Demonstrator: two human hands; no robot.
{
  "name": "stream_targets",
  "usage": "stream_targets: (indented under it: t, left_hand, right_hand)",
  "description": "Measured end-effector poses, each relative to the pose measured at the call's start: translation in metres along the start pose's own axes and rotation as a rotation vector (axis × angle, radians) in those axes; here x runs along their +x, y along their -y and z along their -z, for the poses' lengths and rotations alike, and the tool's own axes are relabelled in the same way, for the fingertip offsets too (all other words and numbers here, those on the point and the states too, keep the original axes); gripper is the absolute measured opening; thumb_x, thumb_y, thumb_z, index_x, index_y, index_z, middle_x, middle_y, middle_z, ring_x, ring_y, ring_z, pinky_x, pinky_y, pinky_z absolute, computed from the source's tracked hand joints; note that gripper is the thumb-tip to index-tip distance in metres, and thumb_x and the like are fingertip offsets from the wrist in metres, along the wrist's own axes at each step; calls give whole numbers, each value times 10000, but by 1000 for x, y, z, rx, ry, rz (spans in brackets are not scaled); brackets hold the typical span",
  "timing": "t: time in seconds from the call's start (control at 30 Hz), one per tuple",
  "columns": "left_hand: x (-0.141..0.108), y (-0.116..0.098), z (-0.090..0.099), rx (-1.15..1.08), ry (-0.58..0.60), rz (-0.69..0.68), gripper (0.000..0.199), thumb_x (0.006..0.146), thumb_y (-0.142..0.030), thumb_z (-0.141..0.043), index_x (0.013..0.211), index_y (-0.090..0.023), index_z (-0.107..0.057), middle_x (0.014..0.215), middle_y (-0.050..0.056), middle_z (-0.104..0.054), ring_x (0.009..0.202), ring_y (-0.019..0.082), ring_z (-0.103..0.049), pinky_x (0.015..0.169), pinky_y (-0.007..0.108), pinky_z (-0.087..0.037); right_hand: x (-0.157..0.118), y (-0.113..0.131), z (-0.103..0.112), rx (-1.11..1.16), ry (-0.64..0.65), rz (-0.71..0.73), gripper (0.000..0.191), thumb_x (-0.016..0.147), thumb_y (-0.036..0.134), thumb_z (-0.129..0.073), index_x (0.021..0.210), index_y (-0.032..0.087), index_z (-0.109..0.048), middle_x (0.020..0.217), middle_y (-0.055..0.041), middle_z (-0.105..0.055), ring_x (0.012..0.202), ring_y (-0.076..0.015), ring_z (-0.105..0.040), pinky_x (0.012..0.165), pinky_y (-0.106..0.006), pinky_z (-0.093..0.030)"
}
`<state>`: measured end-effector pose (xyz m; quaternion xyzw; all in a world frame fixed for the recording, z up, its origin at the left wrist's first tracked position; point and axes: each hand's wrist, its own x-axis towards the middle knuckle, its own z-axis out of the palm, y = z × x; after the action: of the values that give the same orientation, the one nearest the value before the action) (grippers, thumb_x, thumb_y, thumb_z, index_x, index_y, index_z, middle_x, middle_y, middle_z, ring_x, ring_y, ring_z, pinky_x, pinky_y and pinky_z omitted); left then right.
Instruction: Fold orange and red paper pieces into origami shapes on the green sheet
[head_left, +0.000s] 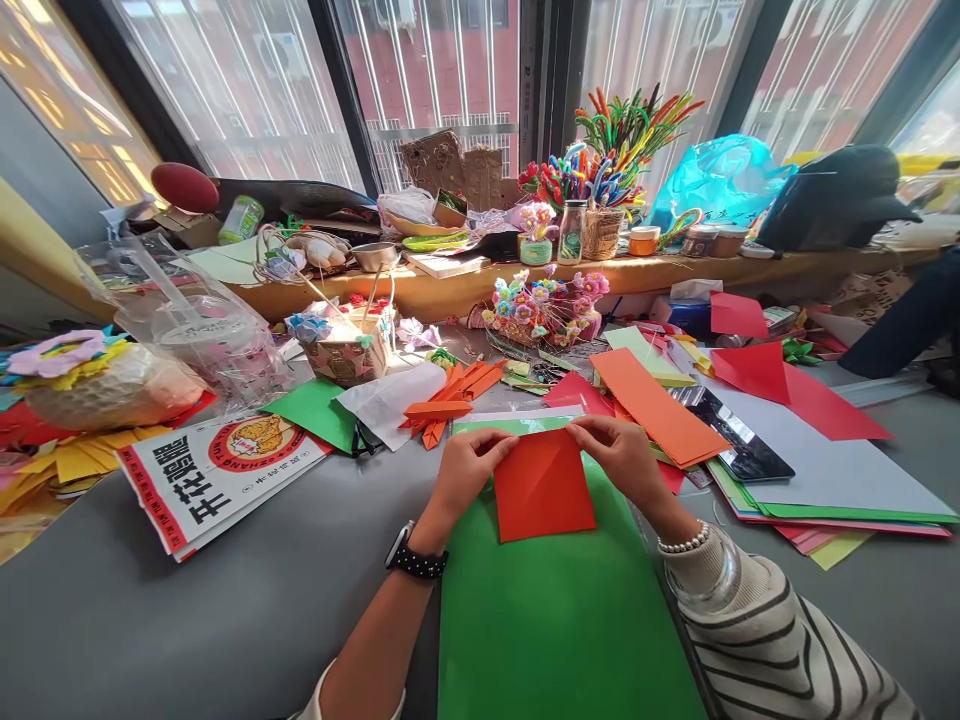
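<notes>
A square of orange-red paper (pixel 544 490) is held over a green sheet (pixel 562 620) on the grey table. At its upper left corner, my left hand (pixel 474 465) pinches the edge between thumb and fingers. My right hand (pixel 616 455) grips the upper right corner in the same way. Faint crease lines run across the square. Beyond my left hand lie folded orange paper strips (pixel 454 400). To the right of my right hand, a stack of orange paper (pixel 652 405) rests partly against a black phone (pixel 739 435).
A white printed paper bag (pixel 225 475) lies at left, near a plastic drink cup (pixel 217 345). A small basket (pixel 349 355) and crochet flowers (pixel 536 305) stand behind. Coloured sheets (pixel 847 470) pile up at right. Pipe cleaners (pixel 637 140) crowd the windowsill.
</notes>
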<state>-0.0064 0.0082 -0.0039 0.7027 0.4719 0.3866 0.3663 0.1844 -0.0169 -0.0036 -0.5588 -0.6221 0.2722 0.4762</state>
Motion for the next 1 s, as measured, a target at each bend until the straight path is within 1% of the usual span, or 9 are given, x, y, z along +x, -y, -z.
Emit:
stream_targets:
  t: [0.17, 0.23, 0.37, 0.5, 0.57, 0.63, 0.77, 0.87, 1.0]
  left_hand:
    - [3, 5, 4, -71, -116, 56, 259, 686, -379, -550, 723, -140, -644, 724, 38, -650, 712, 170, -572, 604, 222, -435]
    - [4, 9, 5, -129, -157, 64, 272, 690, -390, -546, 746, -140, -636, 740, 38, -644, 725, 168, -570, 622, 223, -435]
    - [4, 13, 3, -150, -178, 46, 291, 713, -404, -517, 797, -146, -621, 805, 51, -637, 773, 178, -576, 671, 244, -444]
    - [1, 7, 0, 97, -192, -110, 373, 731, -405, -499, 1029, -183, -532, 1014, 73, -584, 943, 201, -533, 816, 316, -410]
    - [-1, 3, -2, 272, -141, -251, 552, 689, -440, -541, 1171, -204, -414, 1165, 92, -496, 1088, 224, -436, 927, 371, -318]
    - [-4, 0, -5, 413, -22, -369, 759, 620, -511, -574, 1260, -219, -289, 1281, 106, -382, 1189, 251, -315, 994, 419, -197]
    - [-8, 1, -11, 541, 180, -415, 1008, 505, -614, -586, 1318, -226, -132, 1385, 120, -173, 1255, 303, -139, 1008, 488, -32]
    - [-10, 4, -13, 520, 239, -404, 1003, 535, -583, -589, 1325, -232, -82, 1392, 107, -151, 1260, 290, -128, 1012, 482, -34]
    - [-10, 0, -12, 408, 226, -360, 900, 627, -509, -561, 1326, -211, -78, 1370, 97, -218, 1245, 245, -194, 1018, 402, -163]
  right_hand:
    - [3, -5, 7, 119, -112, -94, 270, 709, 395, -530, 746, 140, -611, 642, -51, -630, 617, -175, -604, 598, -274, -468]
    - [4, -4, 7, 165, -52, -98, 294, 717, 414, -517, 751, 135, -604, 667, -46, -622, 637, -166, -595, 597, -260, -459]
    - [2, -2, 2, 100, 203, -68, 320, 715, 446, -512, 684, 143, -609, 600, -4, -575, 555, -125, -527, 473, -210, -385]
    - [0, -4, -3, 74, 232, -101, 334, 719, 453, -503, 681, 140, -614, 566, 2, -552, 500, -103, -469, 421, -202, -330]
    - [0, -5, -3, 76, 220, -111, 332, 713, 453, -508, 662, 141, -611, 548, 7, -543, 485, -98, -457, 413, -201, -320]
    - [1, -5, -3, 99, 212, -127, 331, 701, 457, -519, 659, 143, -615, 539, 8, -546, 484, -102, -466, 412, -202, -327]
    - [0, -2, -3, 211, 208, -191, 334, 679, 461, -542, 711, 143, -638, 606, -10, -606, 552, -133, -534, 461, -216, -388]
    - [-1, 4, -3, 293, 230, -219, 328, 673, 458, -551, 710, 144, -637, 643, -18, -629, 590, -148, -564, 495, -226, -417]
    - [-4, 12, 0, 412, 329, -179, 316, 698, 436, -537, 818, 160, -632, 791, -41, -656, 735, -179, -597, 635, -267, -467]
